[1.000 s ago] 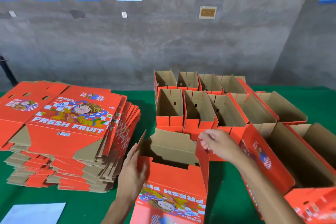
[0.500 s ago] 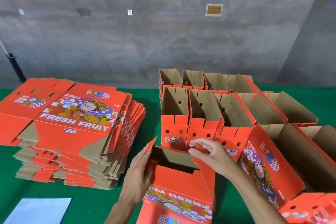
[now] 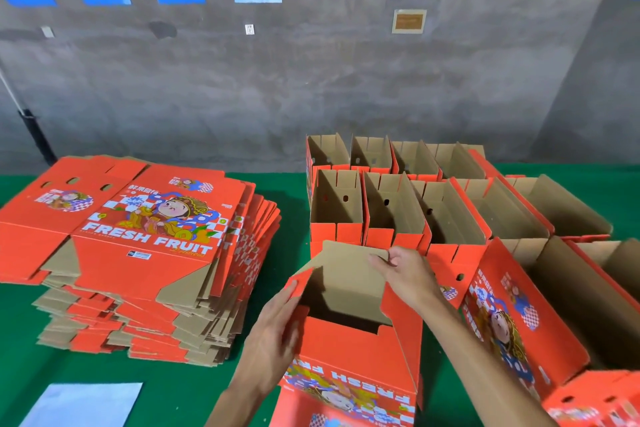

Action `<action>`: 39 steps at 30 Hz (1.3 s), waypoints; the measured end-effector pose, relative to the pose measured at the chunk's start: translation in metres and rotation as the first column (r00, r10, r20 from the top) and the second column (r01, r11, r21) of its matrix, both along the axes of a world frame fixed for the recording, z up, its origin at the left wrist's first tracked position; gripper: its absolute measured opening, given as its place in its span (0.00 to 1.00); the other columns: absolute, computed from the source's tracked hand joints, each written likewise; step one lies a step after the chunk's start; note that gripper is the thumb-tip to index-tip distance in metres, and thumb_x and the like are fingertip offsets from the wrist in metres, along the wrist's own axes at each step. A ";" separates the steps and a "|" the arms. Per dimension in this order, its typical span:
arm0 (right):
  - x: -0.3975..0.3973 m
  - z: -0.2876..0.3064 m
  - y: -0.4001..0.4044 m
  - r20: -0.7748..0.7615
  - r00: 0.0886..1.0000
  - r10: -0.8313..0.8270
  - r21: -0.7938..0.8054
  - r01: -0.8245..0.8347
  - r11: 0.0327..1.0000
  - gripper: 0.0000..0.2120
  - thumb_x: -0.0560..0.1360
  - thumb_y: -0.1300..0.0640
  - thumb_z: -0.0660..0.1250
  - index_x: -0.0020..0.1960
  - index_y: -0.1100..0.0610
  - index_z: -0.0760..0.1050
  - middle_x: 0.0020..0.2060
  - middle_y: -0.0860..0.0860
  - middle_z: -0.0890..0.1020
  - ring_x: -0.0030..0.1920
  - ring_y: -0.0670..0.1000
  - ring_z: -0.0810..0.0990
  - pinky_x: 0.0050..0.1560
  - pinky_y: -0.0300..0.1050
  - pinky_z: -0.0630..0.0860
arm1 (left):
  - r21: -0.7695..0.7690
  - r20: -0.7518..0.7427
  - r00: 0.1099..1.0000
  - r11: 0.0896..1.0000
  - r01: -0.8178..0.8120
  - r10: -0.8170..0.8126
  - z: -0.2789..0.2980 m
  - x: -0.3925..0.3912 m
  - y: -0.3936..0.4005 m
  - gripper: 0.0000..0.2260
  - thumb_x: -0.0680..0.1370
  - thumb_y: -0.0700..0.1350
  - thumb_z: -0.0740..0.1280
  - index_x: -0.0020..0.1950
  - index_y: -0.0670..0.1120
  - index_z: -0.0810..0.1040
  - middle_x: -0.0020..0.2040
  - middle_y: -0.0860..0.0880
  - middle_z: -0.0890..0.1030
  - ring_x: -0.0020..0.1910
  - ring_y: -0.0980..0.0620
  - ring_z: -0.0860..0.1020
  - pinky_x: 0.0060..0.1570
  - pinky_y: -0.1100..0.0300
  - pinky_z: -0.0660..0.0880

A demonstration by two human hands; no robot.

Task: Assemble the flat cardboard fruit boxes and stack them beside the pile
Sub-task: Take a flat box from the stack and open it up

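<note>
half-folded orange printed cardboard fruit box (image 3: 349,354): on green desk (image 3: 291,191), nothing visible inside | left hand (image 3: 273,333): fingers straight, pressing its left flap | right hand (image 3: 407,274): pinching brown far flap (tilted inward) | assembled orange open boxes (image 3: 394,211): behind, empty | flat orange box pile (image 3: 145,253): left

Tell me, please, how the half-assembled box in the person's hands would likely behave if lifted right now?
The half-folded box is probably light: thin corrugated card, nothing inside. It would likely flex, since its flaps are loose and only the left hand and right hand hold them. It may tip easily, being tall and narrow.
</note>
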State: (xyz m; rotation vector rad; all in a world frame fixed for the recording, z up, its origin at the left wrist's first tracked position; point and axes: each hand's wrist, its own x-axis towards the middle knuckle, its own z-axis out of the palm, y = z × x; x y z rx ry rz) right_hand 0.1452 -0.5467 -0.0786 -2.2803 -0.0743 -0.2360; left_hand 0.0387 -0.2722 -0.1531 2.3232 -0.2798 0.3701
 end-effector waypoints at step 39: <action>-0.055 -0.079 -0.076 -0.166 0.985 0.048 -0.471 -0.122 0.874 0.39 0.75 0.24 0.40 0.48 0.51 0.77 0.43 0.45 0.82 0.47 0.49 0.82 0.51 0.52 0.78 | -0.478 -0.529 0.849 0.823 -0.306 0.009 -0.036 0.033 -0.071 0.24 0.77 0.43 0.77 0.71 0.49 0.77 0.62 0.50 0.83 0.55 0.62 0.82 0.59 0.64 0.78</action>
